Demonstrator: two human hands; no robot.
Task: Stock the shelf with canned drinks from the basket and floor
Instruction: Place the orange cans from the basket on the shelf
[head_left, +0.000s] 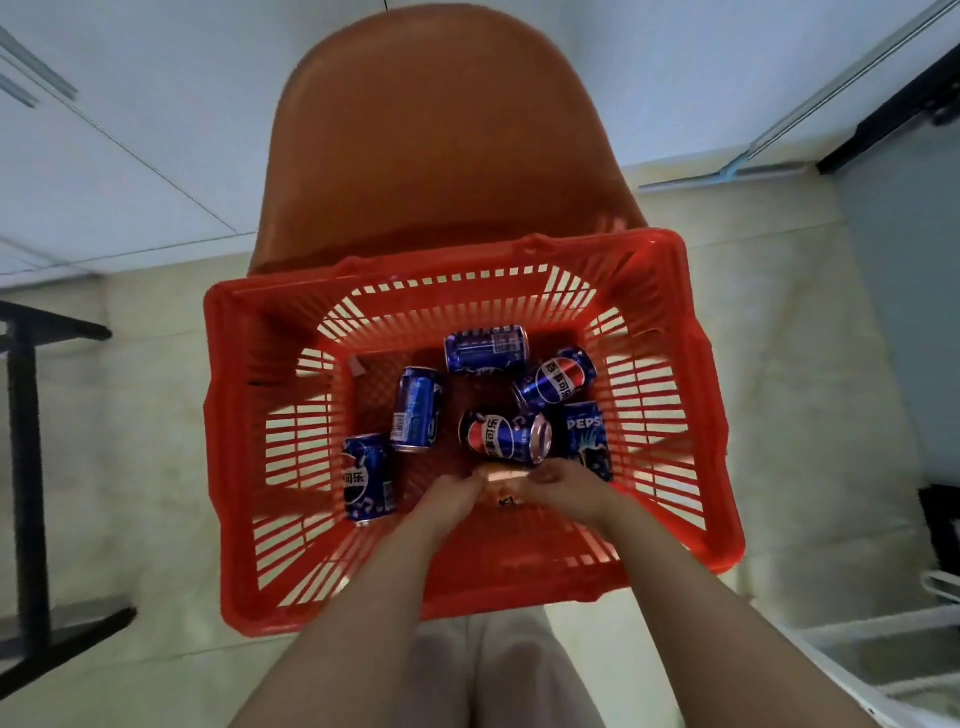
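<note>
The basket (212, 374) sits on the seat of an orange chair (441, 130), tilted a little to the right. Six blue cans (415, 408) lie on their sides on its bottom, loose and pointing every way: one at the far wall, two at the right, two at the left, and a middle can (506, 436) just beyond the fingers.

Both hands reach in over the near rim and meet low in the basket. The left hand (447, 499) and right hand (566, 488) close from either side on a pale orange can (501, 480), mostly hidden between them. How each finger lies on it is too blurred to tell.

These cans look sealed, so likely full: fairly heavy for their size, stiff enough for a firm grip, but thin-walled and easily dented if dropped or knocked together. The painted metal is smooth and probably slippery. Lying down, they will roll at a nudge. The best hold is likely round the middle of the body, thumb opposite fingers, then turning the can upright; the rims at the ends give little to grip.

No can shows on the floor (156, 467) in view. A white rack (883, 644) at the near right may be the shelf; I cannot tell.
</note>
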